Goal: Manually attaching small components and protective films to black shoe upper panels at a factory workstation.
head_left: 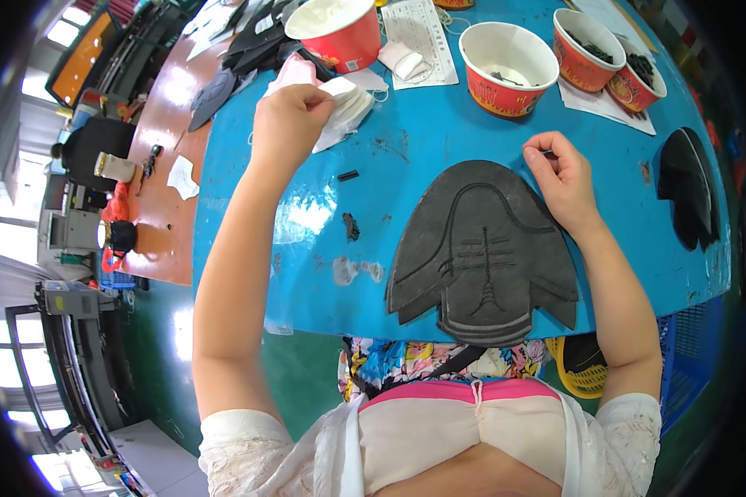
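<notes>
A dark grey, shoe-upper-shaped panel [481, 215] with grooved lines and stitch-like marks lies flat at the near edge of the blue table. Beside its upper right edge is my right hand [565, 184], fingers curled in and thumb against them; whatever they may pinch is too small to tell. My left hand [288, 124] reaches to the far left, closed in a pinch next to white folded cloth-like pieces [344, 112] and a pink one [297, 73]. What its fingertips hold is hidden. Small black scraps [351, 226] lie between the hands.
Along the far side stand a red-and-white tub [336, 41], a paper bucket [508, 70] and two smaller buckets [587, 51] with black bits inside. A printed sheet [420, 43] lies between them. Black curved pieces [690, 189] rest at right. Below are blue [688, 356] and yellow baskets [584, 381].
</notes>
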`<state>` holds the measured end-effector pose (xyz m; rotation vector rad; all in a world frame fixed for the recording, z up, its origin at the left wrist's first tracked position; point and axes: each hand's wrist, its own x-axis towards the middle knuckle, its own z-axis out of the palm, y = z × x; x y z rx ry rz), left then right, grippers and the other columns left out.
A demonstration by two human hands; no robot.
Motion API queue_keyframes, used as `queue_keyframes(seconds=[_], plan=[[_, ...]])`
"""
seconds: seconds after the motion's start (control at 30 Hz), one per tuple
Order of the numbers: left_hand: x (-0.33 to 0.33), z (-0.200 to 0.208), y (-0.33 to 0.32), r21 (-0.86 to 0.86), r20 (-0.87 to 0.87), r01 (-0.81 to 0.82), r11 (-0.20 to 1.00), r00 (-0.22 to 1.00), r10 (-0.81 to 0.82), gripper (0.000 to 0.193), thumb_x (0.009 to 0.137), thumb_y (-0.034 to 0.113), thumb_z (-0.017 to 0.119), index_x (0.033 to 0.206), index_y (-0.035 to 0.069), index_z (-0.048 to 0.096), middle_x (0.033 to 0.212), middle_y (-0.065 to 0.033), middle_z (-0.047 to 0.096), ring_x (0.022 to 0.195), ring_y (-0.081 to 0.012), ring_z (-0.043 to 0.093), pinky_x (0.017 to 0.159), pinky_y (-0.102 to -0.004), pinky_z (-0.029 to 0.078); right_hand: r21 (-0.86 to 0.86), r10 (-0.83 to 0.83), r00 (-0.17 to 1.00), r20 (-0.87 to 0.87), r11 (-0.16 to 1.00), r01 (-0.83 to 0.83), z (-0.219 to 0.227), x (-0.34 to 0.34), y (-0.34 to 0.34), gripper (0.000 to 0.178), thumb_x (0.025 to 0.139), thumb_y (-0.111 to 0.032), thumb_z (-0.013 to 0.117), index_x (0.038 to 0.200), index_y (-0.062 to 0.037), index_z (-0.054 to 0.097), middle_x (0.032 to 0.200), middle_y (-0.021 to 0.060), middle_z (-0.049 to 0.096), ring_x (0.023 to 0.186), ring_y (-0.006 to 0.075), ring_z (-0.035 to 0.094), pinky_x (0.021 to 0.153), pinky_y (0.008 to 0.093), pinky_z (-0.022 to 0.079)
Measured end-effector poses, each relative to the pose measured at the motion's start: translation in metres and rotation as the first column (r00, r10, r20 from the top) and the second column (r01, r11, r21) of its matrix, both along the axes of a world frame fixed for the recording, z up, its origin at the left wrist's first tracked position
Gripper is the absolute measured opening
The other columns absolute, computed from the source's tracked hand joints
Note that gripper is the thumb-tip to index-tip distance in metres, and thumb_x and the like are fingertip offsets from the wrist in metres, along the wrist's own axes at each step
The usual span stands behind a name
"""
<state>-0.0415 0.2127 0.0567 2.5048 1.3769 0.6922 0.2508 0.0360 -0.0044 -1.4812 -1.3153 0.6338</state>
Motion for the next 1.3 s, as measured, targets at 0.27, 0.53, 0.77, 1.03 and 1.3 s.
queue_keyframes(seconds=[0.27,0.53,0.77,1.03,1.3], plan=[[-0.023,0.007,0.019,-0.245,0.515,-0.012,0.969,0.846,0.141,0.023,0.086,0.021,0.067,0.096,0.000,0.071,0.077,-0.0021,0.065,0.065,-0.0073,0.052,0.056,-0.0248,0.042,0.013,0.027,1.000,-0.012,1.000,-0.027,-0.007,0.001,0.004,0.013,0.092,-0.014,0.060,0.094,-0.0014,0.059,0.081,-0.0026,0.057,0.067,0.0018,0.049,0.060,0.0177,0.041],[-0.034,0.025,-0.122,-0.341,0.887,0.242,0.909,0.403,0.226,0.020,0.088,0.010,0.066,0.100,-0.005,0.065,0.086,-0.0063,0.067,0.079,-0.0120,0.061,0.070,-0.0242,0.049,0.303,-0.093,0.993,-0.068,0.947,0.109,0.015,0.009,-0.014,0.012,0.092,-0.009,0.059,0.102,-0.0023,0.062,0.086,-0.0050,0.058,0.074,-0.0006,0.048,0.065,0.0152,0.040],[-0.049,-0.001,-0.182,-0.487,0.826,0.452,0.747,0.517,0.225,0.018,0.085,0.008,0.069,0.098,-0.003,0.068,0.086,-0.0052,0.068,0.076,-0.0085,0.062,0.068,-0.0231,0.050,-0.081,0.475,0.854,-0.211,0.862,-0.500,0.093,-0.125,-0.064,0.020,0.091,-0.006,0.057,0.109,0.0004,0.060,0.095,0.0022,0.063,0.078,0.0029,0.053,0.064,0.0165,0.042],[-0.056,-0.012,-0.194,-0.584,0.642,0.329,0.742,0.746,0.175,0.016,0.085,0.009,0.068,0.096,-0.002,0.068,0.084,-0.0036,0.068,0.077,-0.0090,0.061,0.069,-0.0230,0.049,-0.155,0.263,0.836,-0.481,0.913,-0.376,0.064,-0.140,-0.067,0.011,0.090,-0.010,0.059,0.094,-0.0002,0.063,0.077,0.0006,0.061,0.058,0.0032,0.050,0.052,0.0171,0.040],[-0.061,-0.019,-0.193,-0.539,0.736,0.497,0.680,0.671,0.092,0.016,0.085,0.009,0.069,0.096,-0.002,0.069,0.085,-0.0036,0.068,0.079,-0.0079,0.062,0.070,-0.0215,0.049,-0.091,0.352,0.867,-0.353,0.909,-0.406,0.044,-0.141,-0.067,0.013,0.093,-0.012,0.056,0.097,0.0001,0.060,0.074,0.0004,0.058,0.059,0.0036,0.050,0.054,0.0171,0.040]])
